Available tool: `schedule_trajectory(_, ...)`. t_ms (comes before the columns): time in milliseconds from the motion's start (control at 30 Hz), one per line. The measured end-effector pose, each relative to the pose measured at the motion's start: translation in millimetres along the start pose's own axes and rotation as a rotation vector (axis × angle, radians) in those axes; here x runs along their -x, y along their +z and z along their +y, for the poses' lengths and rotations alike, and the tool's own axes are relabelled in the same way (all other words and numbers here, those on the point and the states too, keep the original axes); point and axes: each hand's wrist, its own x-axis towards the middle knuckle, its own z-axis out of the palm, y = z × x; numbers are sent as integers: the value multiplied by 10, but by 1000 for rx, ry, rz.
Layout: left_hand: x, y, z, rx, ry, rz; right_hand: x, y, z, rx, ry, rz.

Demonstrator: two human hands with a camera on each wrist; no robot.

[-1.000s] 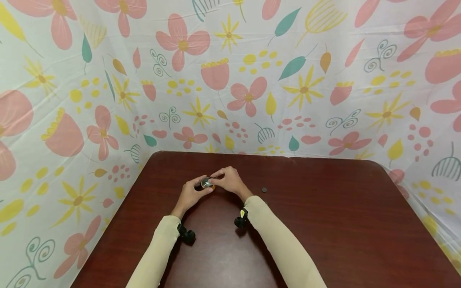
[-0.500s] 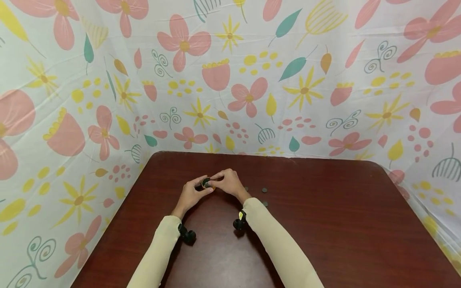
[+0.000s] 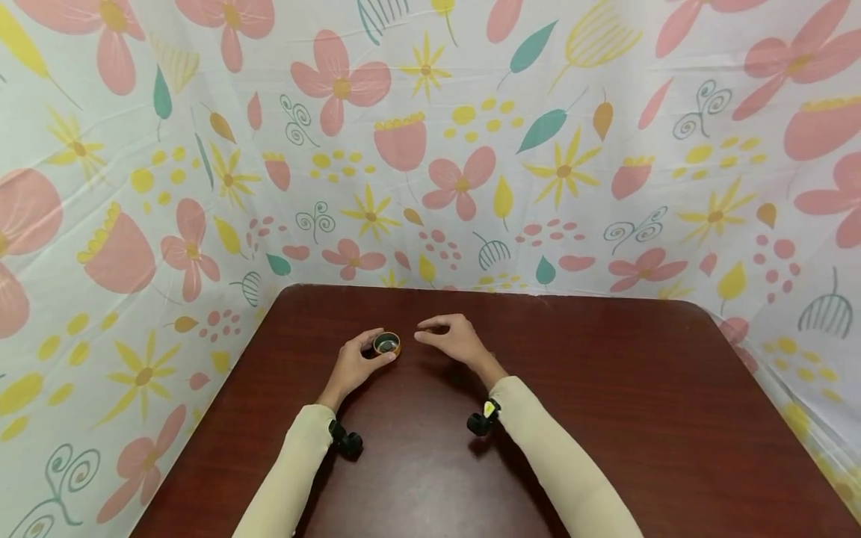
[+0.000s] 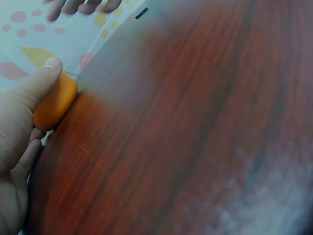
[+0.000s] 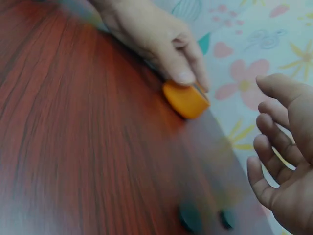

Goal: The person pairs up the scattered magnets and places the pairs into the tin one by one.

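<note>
My left hand [image 3: 353, 368] grips a small round orange cup [image 5: 188, 102] with its thumb against the near side and fingers behind. The cup stands upright on the table, left of centre. Its shiny inside shows in the head view, with a dark round piece at the bottom. To the right of the cup hovers my right hand [image 3: 457, 341], apart from it, fingers loosely bent. Nothing shows between those fingers in the right wrist view. Two small dark discs [image 5: 190, 216] lie on the table near the right hand, blurred in that view; the right arm mostly hides that area in the head view.
The dark reddish-brown wooden table [image 3: 639, 403] spreads out to the right and in front. Floral cloth [image 3: 464, 112] hangs behind the table and along its left side. A small black camera is strapped at each wrist.
Half a second ago my right fingers were at the cup's mouth with a dark disc. They have since let go and drawn away to the right. My left hand keeps holding the cup.
</note>
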Motion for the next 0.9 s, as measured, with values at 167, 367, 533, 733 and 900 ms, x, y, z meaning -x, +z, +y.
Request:
schedule_trajectory(167, 11, 17, -26, 29, 23, 15, 277, -349, -1, 18, 15, 14)
schedule_trajectory(367, 41, 102, 57, 25, 110, 54, 594, -767, 32, 126, 41, 42)
schedule_trajectory(533, 64, 218, 316, -61, 271, 41, 792, -986, 115, 213, 47, 62)
schedule_trajectory(733, 103, 368, 686, -114, 385, -102, 951, -1041, 181, 282, 23, 47)
schedule_trajectory(900, 69, 491, 799, -124, 346, -300, 1009, -990, 214, 302, -9, 8)
